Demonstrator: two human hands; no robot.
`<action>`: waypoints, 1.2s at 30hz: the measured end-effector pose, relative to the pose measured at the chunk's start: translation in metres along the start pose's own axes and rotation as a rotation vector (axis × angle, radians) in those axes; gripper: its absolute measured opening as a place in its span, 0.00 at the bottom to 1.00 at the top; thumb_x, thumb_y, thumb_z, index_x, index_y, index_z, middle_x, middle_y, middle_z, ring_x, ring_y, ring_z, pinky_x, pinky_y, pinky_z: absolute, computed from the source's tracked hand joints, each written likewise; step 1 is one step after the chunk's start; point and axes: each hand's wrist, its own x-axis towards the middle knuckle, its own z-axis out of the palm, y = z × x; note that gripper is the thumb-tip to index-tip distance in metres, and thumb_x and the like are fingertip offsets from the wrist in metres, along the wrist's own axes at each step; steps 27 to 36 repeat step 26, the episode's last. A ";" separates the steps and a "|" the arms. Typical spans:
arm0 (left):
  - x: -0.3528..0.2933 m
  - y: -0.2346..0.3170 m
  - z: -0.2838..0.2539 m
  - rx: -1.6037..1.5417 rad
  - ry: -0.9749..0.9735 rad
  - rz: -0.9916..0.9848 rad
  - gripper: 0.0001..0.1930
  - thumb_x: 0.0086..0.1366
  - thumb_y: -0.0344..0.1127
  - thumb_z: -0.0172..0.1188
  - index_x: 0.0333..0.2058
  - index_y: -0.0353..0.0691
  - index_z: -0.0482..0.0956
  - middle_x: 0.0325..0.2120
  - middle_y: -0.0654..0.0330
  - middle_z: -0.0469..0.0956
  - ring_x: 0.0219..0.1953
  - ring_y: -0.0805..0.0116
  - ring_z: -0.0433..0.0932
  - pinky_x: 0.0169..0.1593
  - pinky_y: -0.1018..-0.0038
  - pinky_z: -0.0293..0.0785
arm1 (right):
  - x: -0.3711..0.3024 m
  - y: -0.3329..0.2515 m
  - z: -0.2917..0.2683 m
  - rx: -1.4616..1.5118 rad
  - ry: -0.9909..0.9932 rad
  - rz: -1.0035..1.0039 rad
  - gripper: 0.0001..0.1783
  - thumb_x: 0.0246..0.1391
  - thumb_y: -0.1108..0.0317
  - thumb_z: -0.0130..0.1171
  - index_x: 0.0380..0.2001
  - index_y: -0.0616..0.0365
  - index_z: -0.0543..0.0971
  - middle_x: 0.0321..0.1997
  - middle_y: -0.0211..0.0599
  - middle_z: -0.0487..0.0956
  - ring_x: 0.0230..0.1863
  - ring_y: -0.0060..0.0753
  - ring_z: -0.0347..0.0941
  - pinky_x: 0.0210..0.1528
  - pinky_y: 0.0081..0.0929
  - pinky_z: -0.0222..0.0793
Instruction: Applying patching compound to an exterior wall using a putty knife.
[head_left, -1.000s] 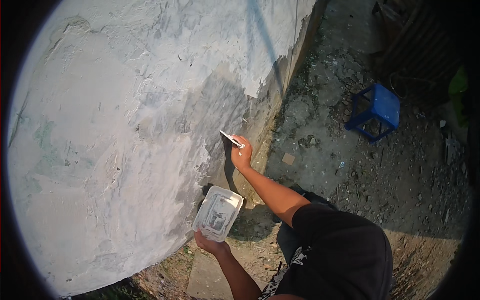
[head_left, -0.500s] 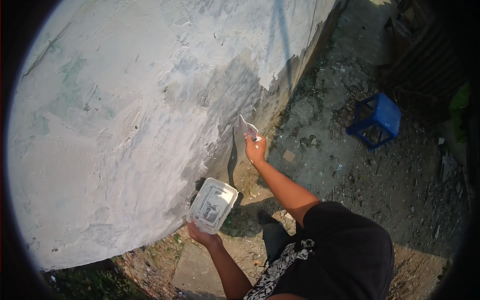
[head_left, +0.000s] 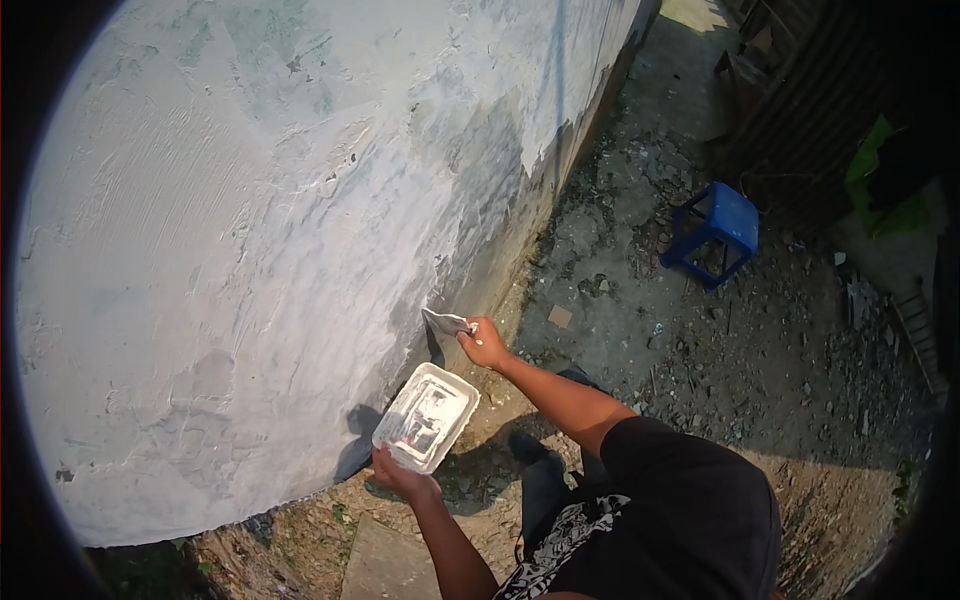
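My right hand is closed around a flat scraper with white paste along its edge and some on my fingers. The blade lies at the lower part of the white wall, beside a grey patch; whether it presses on the surface I cannot tell. Below it, my left hand grips the near end of a shallow white plastic tub. White paste coats the tub's bottom and sides. My left fingers are partly hidden under the tub.
A blue plastic stool stands on the rough, rubble-strewn ground to the right. A small square tile piece lies nearer the wall. Corrugated sheeting rises at the far right. A concrete slab lies near my feet.
My right hand has brought the scraper down and left along the wall, closer to the tub. The tub stays in my left hand, nearly where it was. The view has shifted somewhat.
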 end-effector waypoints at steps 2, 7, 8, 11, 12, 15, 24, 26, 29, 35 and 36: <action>0.014 -0.003 0.006 0.006 -0.005 -0.013 0.21 0.70 0.37 0.52 0.56 0.30 0.69 0.51 0.48 0.75 0.50 0.54 0.79 0.53 0.60 0.78 | 0.004 0.015 -0.019 -0.043 -0.071 0.251 0.11 0.46 0.75 0.58 0.34 0.67 0.81 0.27 0.45 0.82 0.31 0.32 0.79 0.37 0.33 0.72; 0.015 -0.015 0.021 -0.059 -0.111 -0.016 0.19 0.70 0.35 0.50 0.55 0.29 0.69 0.49 0.48 0.76 0.46 0.57 0.80 0.49 0.62 0.78 | 0.068 0.065 -0.099 0.191 0.516 0.442 0.10 0.47 0.77 0.60 0.35 0.65 0.82 0.28 0.33 0.81 0.30 0.30 0.76 0.34 0.32 0.70; 0.015 -0.015 0.016 -0.051 -0.114 -0.009 0.19 0.70 0.35 0.50 0.55 0.29 0.69 0.49 0.48 0.76 0.46 0.57 0.80 0.49 0.62 0.78 | 0.080 0.061 -0.098 0.201 0.518 0.445 0.10 0.47 0.77 0.60 0.35 0.65 0.82 0.28 0.33 0.81 0.30 0.30 0.76 0.34 0.32 0.70; 0.006 0.001 -0.001 0.062 -0.151 -0.014 0.17 0.70 0.35 0.47 0.51 0.30 0.71 0.46 0.49 0.77 0.44 0.58 0.80 0.47 0.63 0.80 | 0.116 0.030 -0.086 0.384 0.583 0.459 0.13 0.49 0.77 0.57 0.40 0.64 0.81 0.30 0.31 0.80 0.29 0.29 0.74 0.33 0.32 0.69; 0.006 -0.001 -0.004 0.068 -0.168 -0.016 0.17 0.70 0.35 0.47 0.51 0.30 0.71 0.46 0.49 0.77 0.44 0.58 0.80 0.47 0.63 0.80 | 0.131 0.024 -0.088 0.350 0.569 0.471 0.15 0.49 0.76 0.56 0.41 0.65 0.82 0.32 0.38 0.81 0.32 0.34 0.77 0.36 0.35 0.70; 0.008 -0.004 -0.009 0.098 -0.219 -0.021 0.17 0.69 0.35 0.46 0.50 0.29 0.72 0.44 0.49 0.78 0.43 0.57 0.81 0.47 0.61 0.80 | 0.161 0.000 -0.082 0.281 0.679 0.414 0.17 0.49 0.76 0.53 0.43 0.65 0.82 0.35 0.47 0.83 0.35 0.43 0.79 0.41 0.39 0.72; 0.026 0.015 -0.020 0.083 -0.236 0.007 0.17 0.69 0.35 0.46 0.50 0.28 0.72 0.44 0.48 0.78 0.44 0.56 0.81 0.48 0.60 0.80 | 0.078 -0.048 -0.010 0.124 0.571 -0.133 0.19 0.47 0.77 0.51 0.43 0.63 0.83 0.40 0.53 0.82 0.45 0.58 0.78 0.48 0.37 0.72; 0.037 0.009 -0.024 0.068 -0.253 0.007 0.18 0.70 0.36 0.46 0.52 0.29 0.72 0.47 0.47 0.78 0.46 0.55 0.81 0.49 0.61 0.80 | 0.063 -0.049 -0.004 0.115 0.446 -0.185 0.19 0.46 0.77 0.52 0.43 0.62 0.83 0.41 0.52 0.82 0.46 0.57 0.79 0.50 0.37 0.72; 0.037 0.009 -0.024 0.068 -0.253 0.007 0.18 0.70 0.36 0.46 0.52 0.29 0.72 0.47 0.47 0.78 0.46 0.55 0.81 0.49 0.61 0.80 | 0.063 -0.049 -0.004 0.115 0.446 -0.185 0.19 0.46 0.77 0.52 0.43 0.62 0.83 0.41 0.52 0.82 0.46 0.57 0.79 0.50 0.37 0.72; 0.037 0.009 -0.024 0.068 -0.253 0.007 0.18 0.70 0.36 0.46 0.52 0.29 0.72 0.47 0.47 0.78 0.46 0.55 0.81 0.49 0.61 0.80 | 0.063 -0.049 -0.004 0.115 0.446 -0.185 0.19 0.46 0.77 0.52 0.43 0.62 0.83 0.41 0.52 0.82 0.46 0.57 0.79 0.50 0.37 0.72; 0.037 0.009 -0.024 0.068 -0.253 0.007 0.18 0.70 0.36 0.46 0.52 0.29 0.72 0.47 0.47 0.78 0.46 0.55 0.81 0.49 0.61 0.80 | 0.063 -0.049 -0.004 0.115 0.446 -0.185 0.19 0.46 0.77 0.52 0.43 0.62 0.83 0.41 0.52 0.82 0.46 0.57 0.79 0.50 0.37 0.72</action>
